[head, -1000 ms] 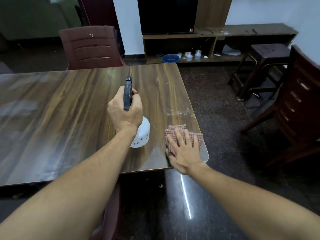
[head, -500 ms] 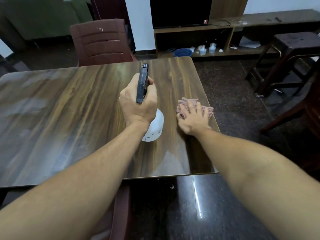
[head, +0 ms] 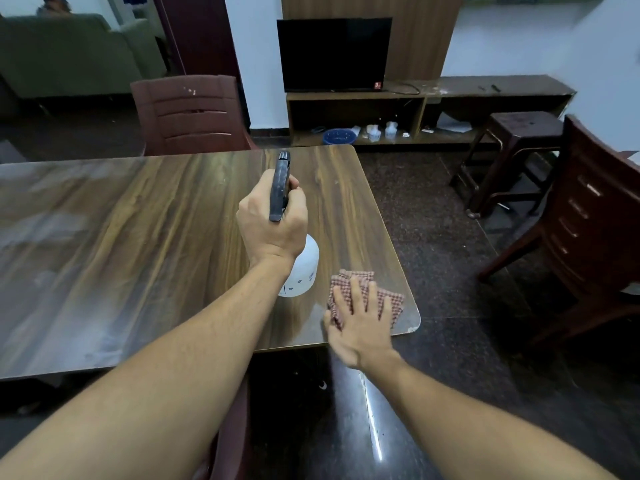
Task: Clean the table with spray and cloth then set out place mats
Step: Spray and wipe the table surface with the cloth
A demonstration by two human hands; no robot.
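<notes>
Mid-clean: spray-and-wipe step, judging by both tools in use at the near right corner of the counter. No place mats in view anywhere, so second half of the task not begun.

Gripping the spray bottle w/ left hand: fingers curled round the neck, prob. on the trigger, though trigger itself hidden under the hand. Held upright over the counter, black nozzle pointing away toward the far edge. White base either touching the top or hanging just clear, can't tell.

Pressing the cloth flat w/ right hand: fingers straight, spread, laid over the red-checked fabric, palm toward the near edge. Cloth just beside the bottle's base, on its right, close to the rounded corner.

Pale smeary patches across left & middle of the top, poss. glare or residue, can't tell which.

Next, as a guess: squeeze the trigger to wet the stretch ahead of the nozzle, then push the cloth fwd & sideways w/ even pressure, working leftward over the rest. Needs a flat palm to stop the cloth bunching, plus care at the corner not to sweep it off the edge. After that: park bottle & cloth off the top, fetch mats, lay one per seat, e.g. before the chair at the far side.
</notes>
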